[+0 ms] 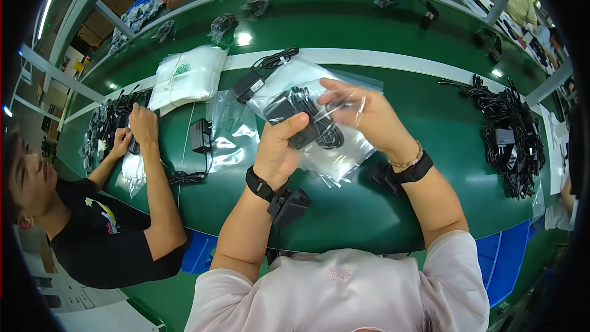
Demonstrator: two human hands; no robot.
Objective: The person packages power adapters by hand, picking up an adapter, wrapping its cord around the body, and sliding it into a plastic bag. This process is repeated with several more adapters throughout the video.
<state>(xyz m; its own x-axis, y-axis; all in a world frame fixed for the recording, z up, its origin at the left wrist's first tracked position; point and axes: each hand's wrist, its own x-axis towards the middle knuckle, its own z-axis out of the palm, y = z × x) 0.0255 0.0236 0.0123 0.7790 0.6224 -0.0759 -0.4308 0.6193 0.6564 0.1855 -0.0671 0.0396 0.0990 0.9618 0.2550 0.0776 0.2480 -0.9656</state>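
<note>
My left hand (279, 147) and my right hand (362, 114) both hold a clear plastic bag (319, 120) above the green table (381, 197). Inside the bag sits a black power adapter with its coiled cable (304, 117). The left thumb presses on the adapter through the film. The right fingers pinch the bag's upper right side. Both wrists wear black bands.
Another black adapter (249, 86) and an empty clear bag (230, 129) lie just beyond. A stack of white bags (187, 77) lies at the upper left. A heap of black adapters (510, 135) sits at the right. A person in black at the left handles adapters (132, 132).
</note>
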